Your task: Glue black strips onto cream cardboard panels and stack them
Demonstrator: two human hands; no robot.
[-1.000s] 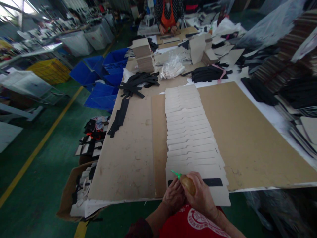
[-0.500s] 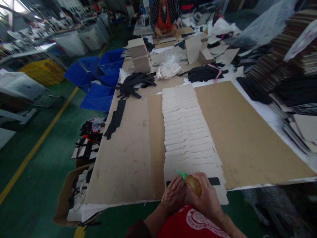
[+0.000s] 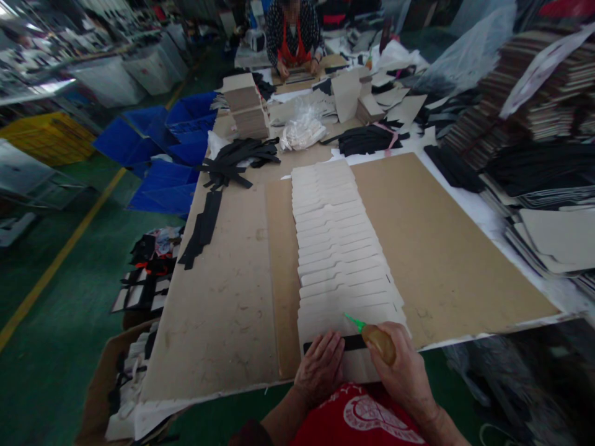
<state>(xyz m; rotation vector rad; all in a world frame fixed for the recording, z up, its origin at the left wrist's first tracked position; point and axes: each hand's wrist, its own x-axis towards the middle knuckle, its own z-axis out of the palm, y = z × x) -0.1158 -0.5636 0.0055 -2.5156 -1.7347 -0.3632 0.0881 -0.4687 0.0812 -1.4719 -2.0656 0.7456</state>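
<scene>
Head view: nozzle and strip meet at the near edge

At the near edge of the worktop (image 3: 223,310), the right hand (image 3: 406,375) is closed around a small amber squeeze bottle (image 3: 380,344). Its green nozzle (image 3: 354,322) is tipped away from the person and to the left. Just below and left of the nozzle lies a black strip (image 3: 356,342), resting on the nearest cream card (image 3: 325,319). The strip's long axis runs left to right, parallel to the near edge and roughly crosswise to the nozzle.

The left hand (image 3: 320,367) is spread flat, fingers together, and presses on the left part of the strip. It is therefore the hand in contact with the strip. The right hand is just beside the strip's right end and touches only the bottle.

The card is the nearest of a row of overlapping cream cards (image 3: 332,238) that runs from the near edge toward the far end. The row lies on a brown board (image 3: 446,248). Nothing stands between the nozzle and the strip.

- **Left edge:** loose black strips (image 3: 202,226) lie well apart from the hands, with a heap of them (image 3: 239,160) farther on.
- **Right edge:** stacked sheets (image 3: 553,229) crowd the edge.
- **Far end:** a co-worker (image 3: 292,31) bends over other pieces.
</scene>
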